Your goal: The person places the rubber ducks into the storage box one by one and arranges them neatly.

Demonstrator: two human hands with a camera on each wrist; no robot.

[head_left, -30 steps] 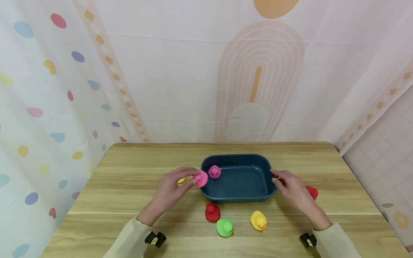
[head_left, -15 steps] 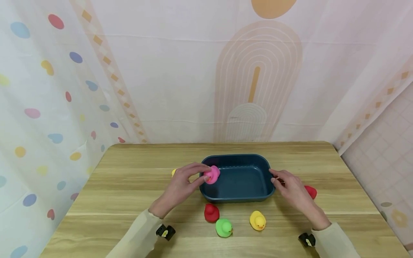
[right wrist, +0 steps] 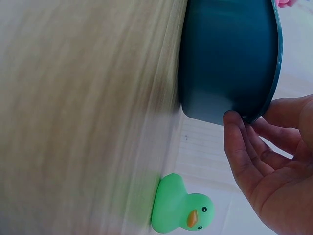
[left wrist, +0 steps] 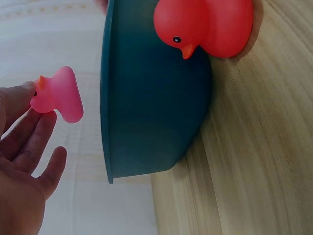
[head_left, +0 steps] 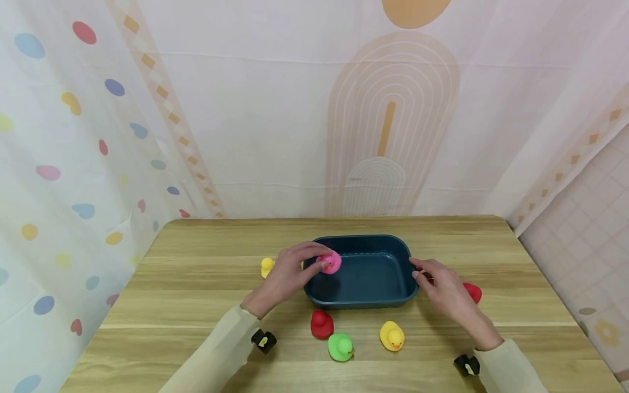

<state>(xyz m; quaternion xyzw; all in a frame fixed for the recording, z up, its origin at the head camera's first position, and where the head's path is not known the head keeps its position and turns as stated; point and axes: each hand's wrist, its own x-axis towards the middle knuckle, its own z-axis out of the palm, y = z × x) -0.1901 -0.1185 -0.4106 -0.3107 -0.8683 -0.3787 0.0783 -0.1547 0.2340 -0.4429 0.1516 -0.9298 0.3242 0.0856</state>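
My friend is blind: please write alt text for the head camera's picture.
A person's left hand holds a pink toy duck above a dark blue tub; the right hand grips its rim. A red duck, green duck and yellow duck sit in front on a wooden table.

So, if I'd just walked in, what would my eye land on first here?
Probably the bright pink rubber duck, pinched by the left hand above the left end of a dark teal tub. The right hand grips that tub's right end. Next come the red duck, green duck and yellow duck on the wooden table, on the tub's near side.
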